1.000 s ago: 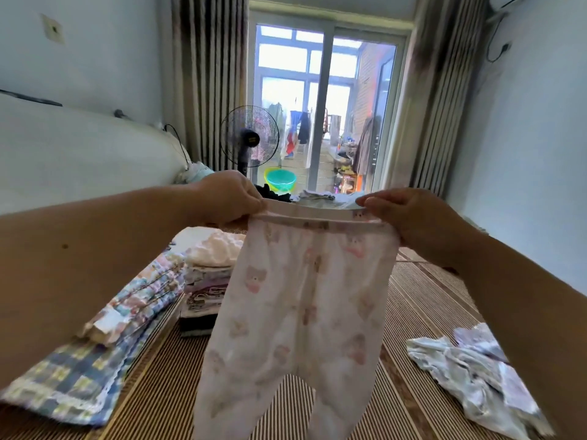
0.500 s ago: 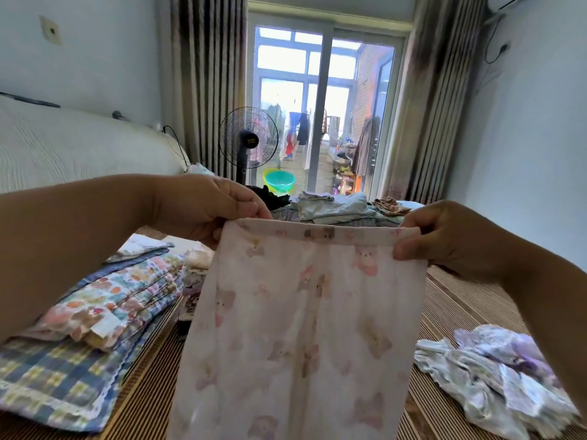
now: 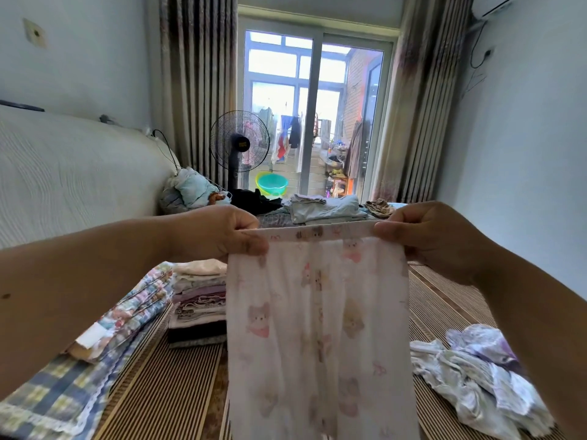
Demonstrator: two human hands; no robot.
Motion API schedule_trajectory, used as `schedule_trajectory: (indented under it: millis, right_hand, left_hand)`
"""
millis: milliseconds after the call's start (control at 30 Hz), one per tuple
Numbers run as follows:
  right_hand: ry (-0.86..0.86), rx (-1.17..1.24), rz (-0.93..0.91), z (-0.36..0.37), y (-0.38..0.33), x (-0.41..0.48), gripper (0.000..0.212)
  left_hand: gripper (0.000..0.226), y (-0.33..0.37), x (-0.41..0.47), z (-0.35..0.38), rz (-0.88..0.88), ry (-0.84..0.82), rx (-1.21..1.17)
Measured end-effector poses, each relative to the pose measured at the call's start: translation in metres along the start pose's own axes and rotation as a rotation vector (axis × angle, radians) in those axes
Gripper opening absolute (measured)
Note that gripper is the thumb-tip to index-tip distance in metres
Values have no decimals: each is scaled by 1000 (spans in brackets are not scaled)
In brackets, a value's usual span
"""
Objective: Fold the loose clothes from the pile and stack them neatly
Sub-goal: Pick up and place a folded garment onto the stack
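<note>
Both hands are raised. The left hand (image 3: pixel 222 233) and right hand (image 3: pixel 425 236) each pinch one end of the waistband (image 3: pixel 320 231), fingers curled round it and pulling it taut. The pants (image 3: pixel 317 328) hang straight down from that band above the mat (image 3: pixel 165 376), between the stack (image 3: pixel 198 312) on the left and the loose pile (image 3: pixel 476 376) on the right. Their lower ends run out of view.

The likeliest trouble is the legs: the cloth is so limp that, when laid down, they could twist or bunch and set creases into the fold. If one pinch slips, the band would sag and the seams fall out of line. A swing to the right could also drag the hem into the pile.

The pants look thin, soft and almost see-through, pale with small bear prints, and the waistband is a denser strip. The stack is made of flat rectangles in cream, mauve and dark tones. The pile is crumpled and ruffled, white and lilac. The mat is ribbed with fine woven stripes.
</note>
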State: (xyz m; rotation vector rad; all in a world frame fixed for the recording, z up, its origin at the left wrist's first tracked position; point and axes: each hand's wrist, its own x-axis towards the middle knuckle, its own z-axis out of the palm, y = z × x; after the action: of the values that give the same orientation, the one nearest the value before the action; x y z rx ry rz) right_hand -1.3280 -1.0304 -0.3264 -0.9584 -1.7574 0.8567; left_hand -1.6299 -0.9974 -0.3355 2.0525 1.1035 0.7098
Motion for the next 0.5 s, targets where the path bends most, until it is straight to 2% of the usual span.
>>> schedule_trajectory:
  millis: [133, 200, 233, 300, 367, 500]
  right_hand:
    - [81, -34, 15, -2, 10, 9, 19]
    - [134, -48, 6, -3, 15, 13, 26]
    - [140, -55, 6, -3, 17, 13, 27]
    - [113, -57, 44, -4, 21, 14, 22]
    - [95, -5, 158, 0, 26, 14, 13]
    - [334, 27, 311, 30, 44, 17, 10]
  left_hand:
    - [28, -8, 10, 2, 5, 59, -410]
    - [16, -10, 13, 7, 14, 36, -534]
    - [21, -11, 15, 9, 6, 30, -574]
    - [18, -12, 19, 13, -57, 65, -547]
    - [11, -12, 25, 20, -197, 166, -464]
    - [9, -2, 36, 43, -468, 259, -468]
